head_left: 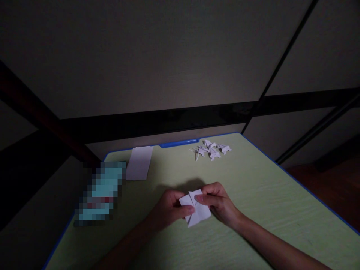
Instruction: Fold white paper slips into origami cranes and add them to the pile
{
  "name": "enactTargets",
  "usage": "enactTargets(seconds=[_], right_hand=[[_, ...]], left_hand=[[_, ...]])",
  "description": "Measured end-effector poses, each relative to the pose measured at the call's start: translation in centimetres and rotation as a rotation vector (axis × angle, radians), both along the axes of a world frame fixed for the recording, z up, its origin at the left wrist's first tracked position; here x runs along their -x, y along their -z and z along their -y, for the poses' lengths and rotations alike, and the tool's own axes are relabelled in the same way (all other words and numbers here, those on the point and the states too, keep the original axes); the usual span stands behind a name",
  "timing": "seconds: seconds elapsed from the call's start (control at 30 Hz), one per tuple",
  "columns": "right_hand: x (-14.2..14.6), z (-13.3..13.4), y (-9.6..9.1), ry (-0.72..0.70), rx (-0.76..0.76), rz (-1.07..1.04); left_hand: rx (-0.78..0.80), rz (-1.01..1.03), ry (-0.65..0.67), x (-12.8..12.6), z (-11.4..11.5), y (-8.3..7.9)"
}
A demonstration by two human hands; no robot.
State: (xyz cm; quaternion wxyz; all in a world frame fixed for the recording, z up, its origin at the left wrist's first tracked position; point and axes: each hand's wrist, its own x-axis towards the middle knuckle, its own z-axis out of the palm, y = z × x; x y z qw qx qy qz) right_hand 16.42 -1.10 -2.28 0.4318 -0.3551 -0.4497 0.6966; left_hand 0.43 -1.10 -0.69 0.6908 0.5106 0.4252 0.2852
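Note:
A small folded white paper point(198, 213) rests near the middle of the pale green table point(267, 195). My left hand point(168, 209) grips its left side, thumb pressed on top. My right hand point(218, 203) pinches the paper's upper right part, fingers curled over a fold. Both hands sit low on the tabletop, close together.
A heap of several finished white folded paper pieces point(211, 149) lies at the far edge. A flat stack of white paper point(138, 163) lies at the far left, beside a blurred blue object point(101, 193). The table has a blue rim; dark walls and beams stand behind.

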Motion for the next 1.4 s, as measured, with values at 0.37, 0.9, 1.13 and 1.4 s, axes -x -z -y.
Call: enactTargets(seconds=[0.37, 0.9, 1.13, 1.4], right_hand=[[1.1, 0.3, -1.4, -0.008, -0.204, 0.077], [0.3, -0.1, -1.1, -0.041, -0.197, 0.138], [0.7, 0.6, -1.3, -0.021, -0.343, 0.106], [0.7, 0.7, -1.3, -0.005, -0.336, 0.092]], left_hand=[[-0.098, -0.006, -0.292, -0.3, 0.1, 0.1], [-0.025, -0.043, -0.077, 0.2, -0.2, -0.6], [-0.172, -0.087, -0.214, -0.2, 0.4, -0.1], [-0.125, -0.069, -0.229, -0.3, 0.2, -0.2]])
